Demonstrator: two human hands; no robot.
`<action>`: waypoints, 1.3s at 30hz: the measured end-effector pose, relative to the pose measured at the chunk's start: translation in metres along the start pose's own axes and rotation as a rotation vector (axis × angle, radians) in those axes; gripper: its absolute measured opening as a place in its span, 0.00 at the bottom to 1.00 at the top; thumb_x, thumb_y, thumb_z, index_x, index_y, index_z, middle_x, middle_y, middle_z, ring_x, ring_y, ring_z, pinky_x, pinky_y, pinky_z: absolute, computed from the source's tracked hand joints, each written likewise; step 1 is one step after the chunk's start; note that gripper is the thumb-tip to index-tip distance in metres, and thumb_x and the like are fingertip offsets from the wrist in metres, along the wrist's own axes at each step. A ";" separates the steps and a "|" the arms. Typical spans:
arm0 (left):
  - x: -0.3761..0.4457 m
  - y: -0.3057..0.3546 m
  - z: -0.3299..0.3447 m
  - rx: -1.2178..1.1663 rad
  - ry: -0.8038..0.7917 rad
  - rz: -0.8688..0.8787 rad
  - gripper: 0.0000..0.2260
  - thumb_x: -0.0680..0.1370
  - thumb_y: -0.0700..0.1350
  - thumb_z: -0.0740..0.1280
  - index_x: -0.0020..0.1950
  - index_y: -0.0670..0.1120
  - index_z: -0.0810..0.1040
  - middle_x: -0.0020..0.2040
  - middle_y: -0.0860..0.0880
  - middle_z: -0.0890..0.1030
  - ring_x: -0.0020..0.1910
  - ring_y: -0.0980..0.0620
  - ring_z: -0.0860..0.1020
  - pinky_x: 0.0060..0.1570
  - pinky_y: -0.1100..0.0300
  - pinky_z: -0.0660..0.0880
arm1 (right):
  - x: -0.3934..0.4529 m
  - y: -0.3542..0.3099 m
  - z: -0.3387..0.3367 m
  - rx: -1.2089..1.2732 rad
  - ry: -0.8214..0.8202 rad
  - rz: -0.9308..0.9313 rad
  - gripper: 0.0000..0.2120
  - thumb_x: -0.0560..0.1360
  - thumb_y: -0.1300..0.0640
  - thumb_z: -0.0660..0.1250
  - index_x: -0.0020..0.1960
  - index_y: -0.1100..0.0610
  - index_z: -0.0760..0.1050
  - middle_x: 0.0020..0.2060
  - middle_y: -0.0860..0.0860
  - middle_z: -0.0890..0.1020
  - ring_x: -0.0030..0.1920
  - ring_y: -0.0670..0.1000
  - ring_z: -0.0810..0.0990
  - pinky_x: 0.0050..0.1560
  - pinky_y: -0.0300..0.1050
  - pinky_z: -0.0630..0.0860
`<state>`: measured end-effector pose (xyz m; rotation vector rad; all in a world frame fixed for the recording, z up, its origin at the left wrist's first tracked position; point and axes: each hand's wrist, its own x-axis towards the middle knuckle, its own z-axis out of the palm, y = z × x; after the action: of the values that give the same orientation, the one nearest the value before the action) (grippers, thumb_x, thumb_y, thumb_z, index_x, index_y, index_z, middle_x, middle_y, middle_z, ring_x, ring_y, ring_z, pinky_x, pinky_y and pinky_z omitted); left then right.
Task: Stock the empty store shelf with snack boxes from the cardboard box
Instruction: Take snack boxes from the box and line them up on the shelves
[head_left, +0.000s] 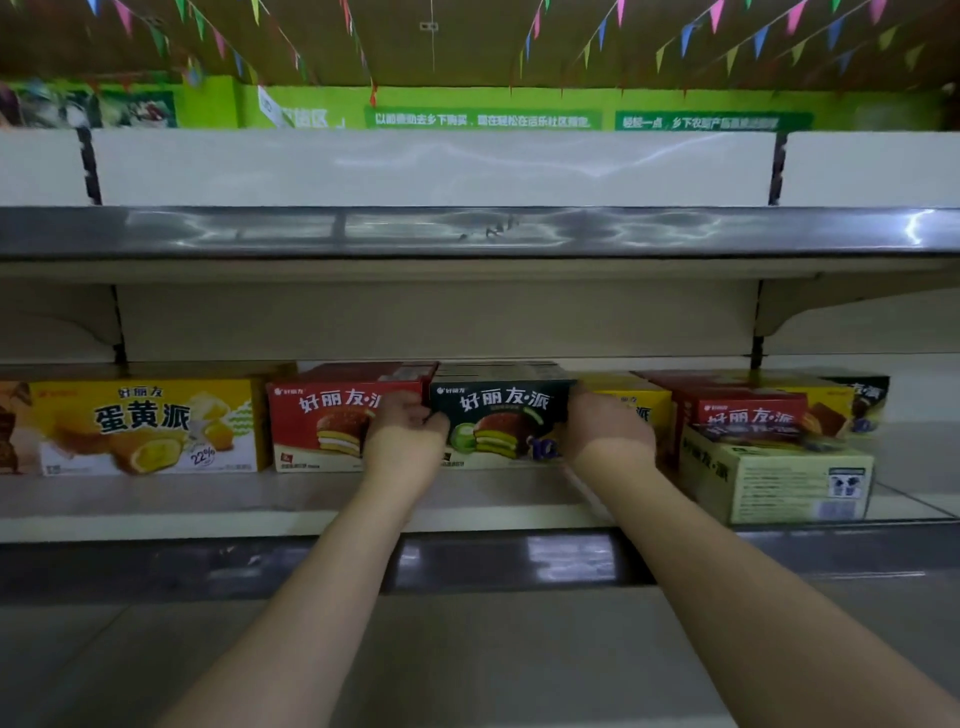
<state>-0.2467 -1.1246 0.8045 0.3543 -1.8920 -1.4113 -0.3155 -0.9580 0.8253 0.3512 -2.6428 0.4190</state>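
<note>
Left hand (402, 426) and right hand (597, 423) grasp the dark box (498, 415) by its two ends, fingers curled round them. Box stands upright mid-shelf (311, 499), set back from the front edge, touching the red box (332, 421) on its left. Yellow box (150, 426) further left; mixed boxes piled toward the right end.
</note>
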 end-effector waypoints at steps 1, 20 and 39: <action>-0.005 0.005 0.000 0.026 0.028 0.082 0.12 0.77 0.38 0.66 0.60 0.46 0.72 0.53 0.48 0.78 0.51 0.46 0.77 0.49 0.57 0.72 | -0.003 0.002 -0.005 -0.005 0.026 -0.031 0.11 0.79 0.59 0.60 0.61 0.56 0.69 0.53 0.56 0.81 0.52 0.59 0.80 0.41 0.47 0.72; -0.121 0.074 0.148 0.269 -0.766 0.147 0.25 0.80 0.63 0.54 0.69 0.48 0.69 0.61 0.50 0.76 0.57 0.52 0.73 0.57 0.57 0.69 | -0.050 0.173 -0.057 0.081 0.075 0.438 0.31 0.74 0.31 0.54 0.52 0.58 0.75 0.50 0.58 0.80 0.55 0.62 0.76 0.57 0.57 0.75; -0.164 0.054 0.116 -0.245 -0.509 0.189 0.19 0.80 0.43 0.64 0.65 0.62 0.66 0.47 0.76 0.66 0.40 0.87 0.66 0.37 0.86 0.63 | -0.147 0.138 -0.028 1.318 0.683 0.227 0.11 0.73 0.60 0.72 0.54 0.54 0.77 0.44 0.43 0.85 0.47 0.38 0.82 0.44 0.33 0.77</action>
<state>-0.2031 -0.9230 0.7754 -0.3263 -2.0394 -1.6856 -0.2197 -0.7950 0.7502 0.2028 -1.4213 1.9157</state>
